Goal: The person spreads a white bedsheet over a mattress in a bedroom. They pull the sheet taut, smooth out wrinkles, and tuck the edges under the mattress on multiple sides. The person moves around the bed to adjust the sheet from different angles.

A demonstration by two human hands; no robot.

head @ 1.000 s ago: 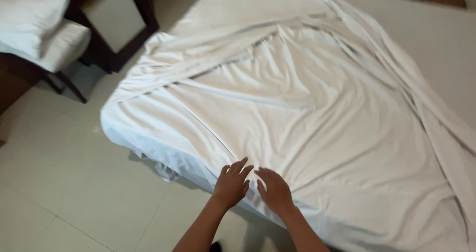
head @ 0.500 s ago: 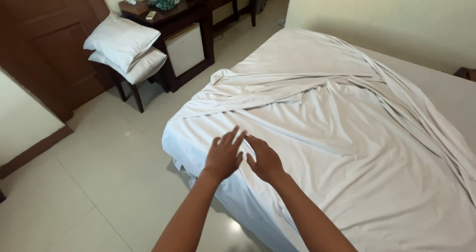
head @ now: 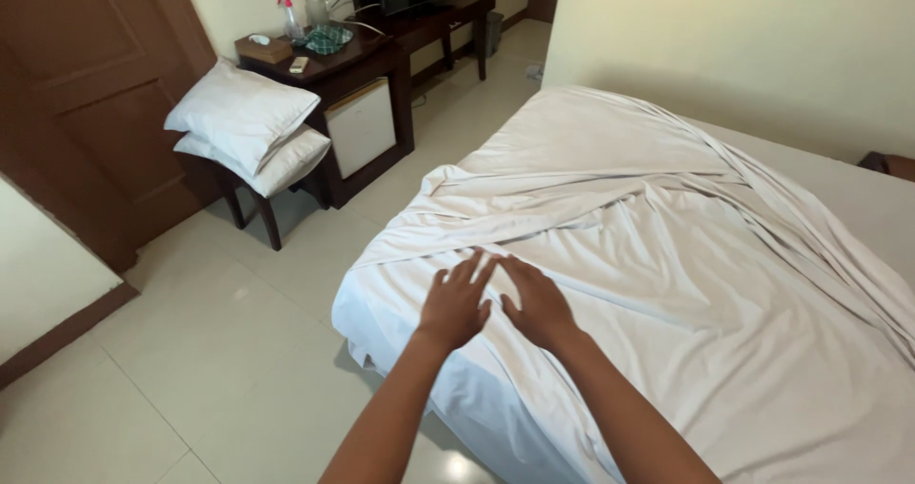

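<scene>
Left hand: we laid our left hand (head: 456, 303) flat on the white sheet (head: 686, 284), fingers spread and gripping nothing.
Right hand: our right hand (head: 536, 305) lay just beside it, palm down, fingers loosely open, its fingertips almost touching those of the left.
Sheet: it covered the bed (head: 858, 193) in loose folds, with a thick bunched ridge running across just beyond our fingertips; we pressed on it near the bed's corner closest to us, where the cloth hung over the edge.
Floor: pale tiles (head: 191, 351) ran along the bed's left side, between it and the furniture.
Pillows: we saw two white pillows (head: 243, 122) stacked on a dark wooden stool, well apart from the bed.
Cabinet: a dark wooden cabinet (head: 329, 65) with a white front panel stood just behind the pillows; on top were two spray bottles (head: 284, 12), one with a pink trigger head.
Door: a brown door (head: 95, 93) stood at the left.
Wall: a cream wall (head: 743, 36) rose behind the bed's far side.
</scene>
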